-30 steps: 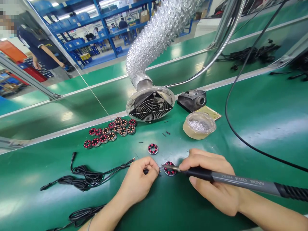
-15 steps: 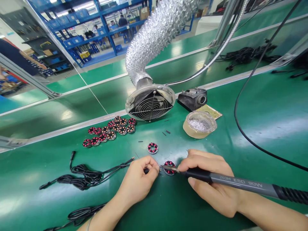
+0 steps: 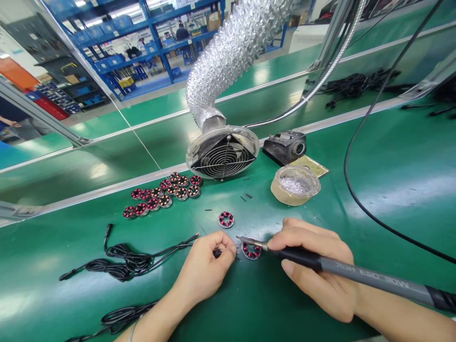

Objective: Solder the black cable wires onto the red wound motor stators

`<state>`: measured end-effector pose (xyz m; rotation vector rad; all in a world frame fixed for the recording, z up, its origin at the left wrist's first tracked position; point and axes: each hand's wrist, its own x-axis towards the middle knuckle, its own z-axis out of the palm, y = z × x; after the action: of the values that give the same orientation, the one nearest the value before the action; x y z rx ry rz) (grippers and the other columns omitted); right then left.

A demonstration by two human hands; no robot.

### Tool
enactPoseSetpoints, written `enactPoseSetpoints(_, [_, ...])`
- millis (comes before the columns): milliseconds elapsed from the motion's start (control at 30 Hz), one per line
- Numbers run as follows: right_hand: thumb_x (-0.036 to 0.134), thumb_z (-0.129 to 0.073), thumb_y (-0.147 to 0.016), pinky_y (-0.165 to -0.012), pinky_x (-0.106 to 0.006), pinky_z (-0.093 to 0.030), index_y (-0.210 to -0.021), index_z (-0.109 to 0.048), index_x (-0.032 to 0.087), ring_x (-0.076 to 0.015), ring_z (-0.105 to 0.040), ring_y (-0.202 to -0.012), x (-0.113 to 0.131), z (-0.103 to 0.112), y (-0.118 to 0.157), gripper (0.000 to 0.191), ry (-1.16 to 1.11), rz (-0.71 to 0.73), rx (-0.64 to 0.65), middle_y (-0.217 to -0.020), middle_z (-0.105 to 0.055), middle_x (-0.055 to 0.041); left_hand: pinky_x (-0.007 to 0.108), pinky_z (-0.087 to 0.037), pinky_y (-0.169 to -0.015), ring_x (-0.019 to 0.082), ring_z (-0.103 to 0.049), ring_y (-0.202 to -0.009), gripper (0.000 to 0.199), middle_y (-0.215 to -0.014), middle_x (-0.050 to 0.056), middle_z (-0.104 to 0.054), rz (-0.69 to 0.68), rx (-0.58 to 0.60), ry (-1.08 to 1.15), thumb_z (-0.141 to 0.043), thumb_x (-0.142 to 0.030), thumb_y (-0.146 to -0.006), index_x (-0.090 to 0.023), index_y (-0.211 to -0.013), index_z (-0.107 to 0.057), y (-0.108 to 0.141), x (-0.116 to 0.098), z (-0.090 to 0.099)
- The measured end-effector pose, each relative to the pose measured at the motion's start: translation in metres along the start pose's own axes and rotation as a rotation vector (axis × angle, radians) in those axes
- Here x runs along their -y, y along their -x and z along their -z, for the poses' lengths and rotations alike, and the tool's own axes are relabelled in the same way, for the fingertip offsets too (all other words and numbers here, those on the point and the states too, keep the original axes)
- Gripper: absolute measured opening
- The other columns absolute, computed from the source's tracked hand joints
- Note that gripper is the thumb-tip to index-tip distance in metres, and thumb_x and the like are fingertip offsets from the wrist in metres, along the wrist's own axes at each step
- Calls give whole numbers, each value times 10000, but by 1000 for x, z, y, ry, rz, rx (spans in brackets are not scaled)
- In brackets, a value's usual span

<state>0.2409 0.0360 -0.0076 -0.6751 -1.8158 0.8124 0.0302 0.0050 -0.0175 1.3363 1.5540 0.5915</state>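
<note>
My right hand (image 3: 317, 266) grips a soldering iron (image 3: 370, 275) like a pen, its tip pointing left just above a round coil stator (image 3: 251, 250) with red windings and a pale rim. Just left of that stator, my left hand (image 3: 208, 266) is closed in a pinch. Part of a black cable (image 3: 216, 253) shows between its fingers, and fine wire ends stick out by the fingertips. Whether these wires touch the stator, I cannot tell. A second stator (image 3: 226, 219) lies a little farther back on the green bench.
Several stators (image 3: 153, 204) stand grouped at back left. Coiled black cables (image 3: 124, 261) lie left of my hands. A fume extractor (image 3: 224, 156) hangs behind. Beyond my right hand are a round tub (image 3: 295, 185) of metallic shavings and an iron holder (image 3: 285, 145). A person's arm (image 3: 10, 122) shows far left.
The soldering iron's tip has lifted off the stator and moved up and slightly left, and my right hand has shifted a little right. My left hand stays in place.
</note>
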Motion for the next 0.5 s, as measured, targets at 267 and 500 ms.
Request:
enactPoseSetpoints(267, [80,-535,-813,-521,-306,-447,-1059,-623,236,-171,-551,-594,3,5,-5,305,56,96,-10,-740,-623,-27,251,-311,-575,122,-412,-549,191,-596,-45,-521,15,6,22,-504,-320,-817,-194,-693,-577,0,-1,-1])
enactPoseSetpoints(500, [109,-521,-947,-451,-228,-472,-1272,-559,278,-123,-565,-487,9,2,-7,369,59,6,-35,-646,-598,33,251,-313,-586,124,-417,-556,197,-597,-49,-509,15,11,42,-502,-328,-824,-199,-693,-572,0,0,-1])
